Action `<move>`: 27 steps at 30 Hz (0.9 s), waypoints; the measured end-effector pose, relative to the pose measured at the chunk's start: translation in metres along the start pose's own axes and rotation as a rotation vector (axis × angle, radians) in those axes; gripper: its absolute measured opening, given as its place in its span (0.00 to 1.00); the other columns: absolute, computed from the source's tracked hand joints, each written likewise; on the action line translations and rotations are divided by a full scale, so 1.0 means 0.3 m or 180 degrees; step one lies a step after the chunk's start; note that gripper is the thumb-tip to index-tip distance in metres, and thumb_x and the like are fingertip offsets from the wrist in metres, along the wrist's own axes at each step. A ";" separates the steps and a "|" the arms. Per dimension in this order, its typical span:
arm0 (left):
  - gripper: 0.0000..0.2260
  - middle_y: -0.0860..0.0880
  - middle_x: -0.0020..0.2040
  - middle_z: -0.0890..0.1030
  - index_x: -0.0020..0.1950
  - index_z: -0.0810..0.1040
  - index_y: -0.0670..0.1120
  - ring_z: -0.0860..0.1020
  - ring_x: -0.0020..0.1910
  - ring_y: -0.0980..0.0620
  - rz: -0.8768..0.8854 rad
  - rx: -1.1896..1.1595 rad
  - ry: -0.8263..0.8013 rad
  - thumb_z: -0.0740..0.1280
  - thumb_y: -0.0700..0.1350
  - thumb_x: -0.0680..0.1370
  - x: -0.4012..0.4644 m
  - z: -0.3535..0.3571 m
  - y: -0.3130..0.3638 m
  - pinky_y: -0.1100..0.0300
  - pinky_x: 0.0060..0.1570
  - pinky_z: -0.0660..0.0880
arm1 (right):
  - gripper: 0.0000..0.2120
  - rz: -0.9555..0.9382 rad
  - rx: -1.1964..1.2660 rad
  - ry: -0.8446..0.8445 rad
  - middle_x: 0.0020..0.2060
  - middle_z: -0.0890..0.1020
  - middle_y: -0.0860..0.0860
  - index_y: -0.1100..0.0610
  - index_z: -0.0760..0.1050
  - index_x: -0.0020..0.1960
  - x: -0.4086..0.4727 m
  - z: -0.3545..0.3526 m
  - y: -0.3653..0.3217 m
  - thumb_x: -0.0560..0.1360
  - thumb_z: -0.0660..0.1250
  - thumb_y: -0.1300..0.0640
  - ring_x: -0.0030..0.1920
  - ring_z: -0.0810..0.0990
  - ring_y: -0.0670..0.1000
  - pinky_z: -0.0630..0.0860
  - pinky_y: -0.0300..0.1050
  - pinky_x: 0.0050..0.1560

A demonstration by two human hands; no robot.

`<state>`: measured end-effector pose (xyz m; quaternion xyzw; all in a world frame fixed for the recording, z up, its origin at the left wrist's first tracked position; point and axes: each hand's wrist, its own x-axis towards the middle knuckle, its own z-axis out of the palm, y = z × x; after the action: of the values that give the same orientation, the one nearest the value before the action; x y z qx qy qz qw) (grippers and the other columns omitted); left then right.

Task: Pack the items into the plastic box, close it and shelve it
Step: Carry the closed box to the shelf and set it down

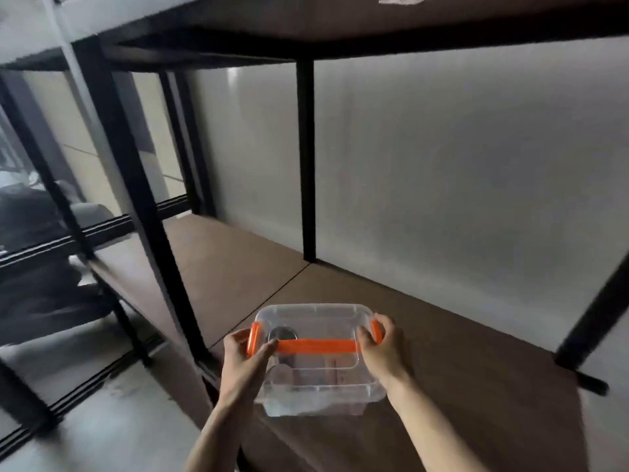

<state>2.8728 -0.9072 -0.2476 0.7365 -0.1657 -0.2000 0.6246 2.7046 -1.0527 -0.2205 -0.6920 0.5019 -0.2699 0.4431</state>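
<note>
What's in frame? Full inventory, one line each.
box: 1, clear plastic, lid on, at the shelf's front edge
handle: 1, orange, lying across the lid
latches: 2, orange, one at each end of the lid
contents: blurred, cannot tell
shelf: brown boards, black posts, against a pale wall
left hand: 1, on the box's left end
right hand: 1, on the box's right end
</note>
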 end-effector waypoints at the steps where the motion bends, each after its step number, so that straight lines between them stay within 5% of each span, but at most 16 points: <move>1: 0.17 0.53 0.48 0.82 0.56 0.74 0.54 0.81 0.44 0.58 0.0031 0.0019 -0.0232 0.76 0.50 0.71 0.028 0.061 0.016 0.63 0.36 0.74 | 0.22 0.0127 0.0102 0.0156 0.64 0.78 0.58 0.59 0.69 0.72 0.023 -0.033 0.022 0.80 0.67 0.55 0.62 0.79 0.57 0.77 0.48 0.58; 4: 0.06 0.56 0.35 0.85 0.43 0.81 0.61 0.82 0.32 0.65 0.0259 0.0155 -0.0942 0.76 0.52 0.70 0.064 0.236 0.066 0.73 0.25 0.73 | 0.21 0.0458 0.0101 0.0661 0.64 0.77 0.58 0.60 0.68 0.72 0.057 -0.142 0.097 0.81 0.65 0.56 0.60 0.78 0.56 0.73 0.46 0.56; 6: 0.03 0.54 0.33 0.84 0.38 0.83 0.62 0.80 0.29 0.61 0.0372 0.0186 -0.1343 0.75 0.54 0.67 0.050 0.335 0.083 0.71 0.27 0.74 | 0.21 0.0623 -0.0189 0.1007 0.62 0.79 0.55 0.57 0.69 0.71 0.056 -0.215 0.160 0.80 0.66 0.52 0.56 0.79 0.54 0.75 0.47 0.53; 9: 0.13 0.49 0.31 0.82 0.35 0.83 0.52 0.79 0.30 0.56 0.0276 0.0159 -0.1763 0.72 0.60 0.59 0.018 0.456 0.063 0.62 0.32 0.75 | 0.21 0.0802 -0.0624 0.1375 0.57 0.82 0.51 0.53 0.72 0.67 0.030 -0.301 0.261 0.78 0.67 0.46 0.54 0.81 0.53 0.81 0.53 0.54; 15: 0.14 0.44 0.32 0.82 0.38 0.83 0.47 0.79 0.30 0.53 0.0217 0.0551 -0.2284 0.71 0.54 0.59 -0.029 0.598 -0.073 0.57 0.34 0.74 | 0.21 0.1250 -0.0921 0.1539 0.57 0.83 0.51 0.52 0.70 0.66 -0.037 -0.337 0.474 0.77 0.66 0.44 0.55 0.82 0.54 0.78 0.47 0.50; 21: 0.24 0.45 0.46 0.84 0.58 0.77 0.44 0.81 0.41 0.47 -0.0053 0.1041 -0.2243 0.74 0.49 0.63 -0.052 0.632 -0.274 0.51 0.44 0.78 | 0.24 0.1498 -0.1050 0.1402 0.62 0.81 0.52 0.53 0.68 0.68 -0.085 -0.294 0.619 0.77 0.66 0.42 0.61 0.80 0.55 0.76 0.50 0.59; 27: 0.21 0.54 0.45 0.81 0.61 0.72 0.53 0.80 0.41 0.58 -0.0104 0.1293 -0.2032 0.75 0.50 0.71 -0.063 0.665 -0.341 0.64 0.33 0.71 | 0.29 0.1326 -0.1200 0.1433 0.65 0.78 0.52 0.53 0.64 0.74 -0.095 -0.250 0.676 0.78 0.65 0.41 0.63 0.79 0.52 0.79 0.51 0.61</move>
<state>2.7558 -1.0512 -0.3746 0.7485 -0.3764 -0.3925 0.3795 2.5409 -1.0726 -0.3633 -0.5676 0.7582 -0.2222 0.2316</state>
